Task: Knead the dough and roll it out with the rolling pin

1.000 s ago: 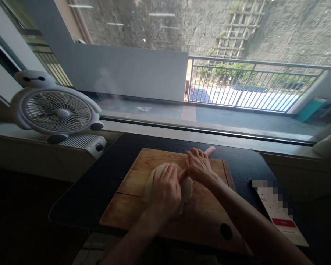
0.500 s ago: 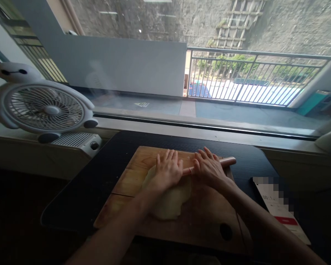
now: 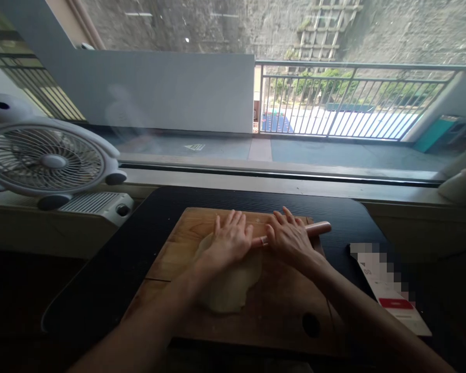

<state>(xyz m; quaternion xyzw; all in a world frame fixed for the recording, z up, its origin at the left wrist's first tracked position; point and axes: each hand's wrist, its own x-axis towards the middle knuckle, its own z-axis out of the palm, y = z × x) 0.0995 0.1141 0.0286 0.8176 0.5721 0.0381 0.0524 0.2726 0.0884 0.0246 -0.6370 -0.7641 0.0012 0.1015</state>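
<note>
Wooden board [image 3: 283,300] beneath flattened dough [image 3: 231,287]

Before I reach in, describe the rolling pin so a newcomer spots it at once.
Find the black table, then the wooden board on it. The pin runs across the board's far part, its right end jutting past the edge. Unlike the pale, flat dough, it is a pinkish rod.
</note>
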